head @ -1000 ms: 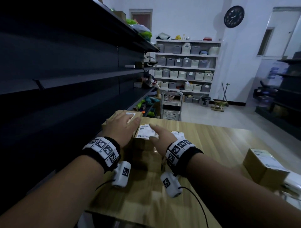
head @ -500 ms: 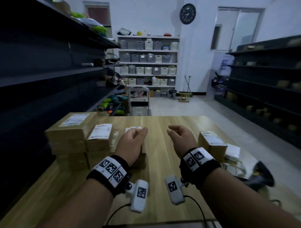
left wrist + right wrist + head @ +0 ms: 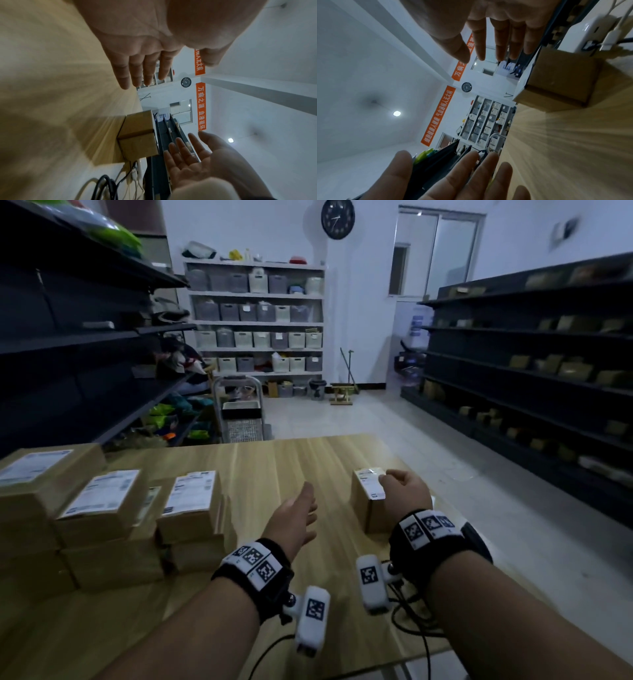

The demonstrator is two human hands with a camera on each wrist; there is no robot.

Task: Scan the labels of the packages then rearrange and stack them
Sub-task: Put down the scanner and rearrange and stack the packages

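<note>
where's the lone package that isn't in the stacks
In the head view the lone package sits on the right part of the wooden table, just ahead of the right hand, well apart from the stacked packages at the left.

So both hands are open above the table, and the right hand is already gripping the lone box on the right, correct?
Not quite. The right hand is open and near the lone box but not gripping it: the right wrist view shows straight fingers clear of the cardboard. The left hand is open above the table, as you said.
</note>
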